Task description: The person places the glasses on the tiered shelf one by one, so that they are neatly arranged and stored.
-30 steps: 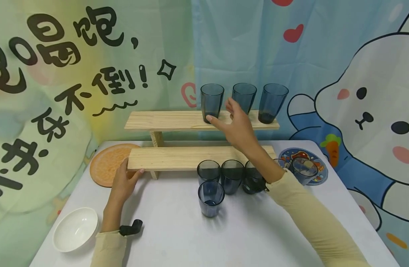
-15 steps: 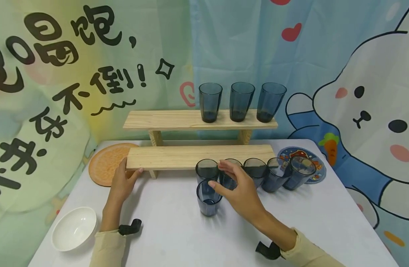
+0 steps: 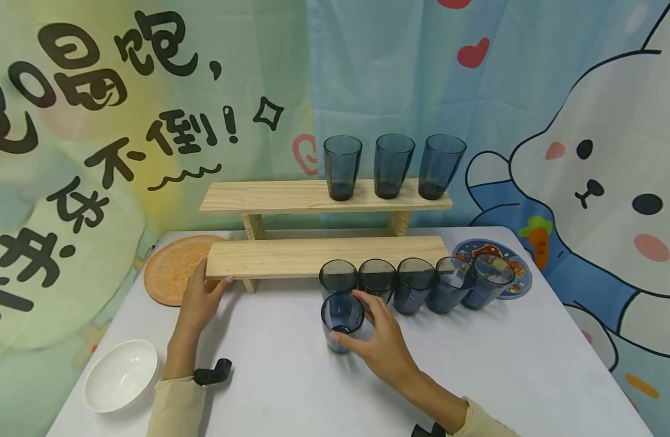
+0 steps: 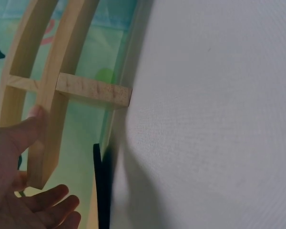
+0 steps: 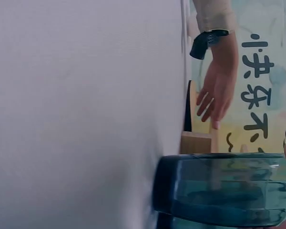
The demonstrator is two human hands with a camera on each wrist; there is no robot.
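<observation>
My left hand (image 3: 199, 297) grips the left end of the lower board of a two-tier wooden shelf (image 3: 269, 258). In the left wrist view its thumb lies on the board's edge, and the lower fingers are spread free. With thumb and fingers on either side, my right hand (image 3: 381, 343) holds a blue-tinted drinking glass (image 3: 341, 325) by its upper part. That glass (image 5: 224, 191) stands upright on the white table, in front of a row of several similar glasses (image 3: 415, 288). On the upper board stand 3 more glasses (image 3: 394, 167).
A white bowl (image 3: 121, 376) sits at the table's left front. An orange round mat (image 3: 173, 273) lies behind the left hand. At the right end of the row, a blue patterned round mat (image 3: 523, 285) lies partly behind the glasses. Printed cloth (image 3: 258, 60) hangs close behind the shelf.
My right hand has come down from the glasses on the upper board to the front glass and taken hold of it. The left hand keeps its place on the lower board.
</observation>
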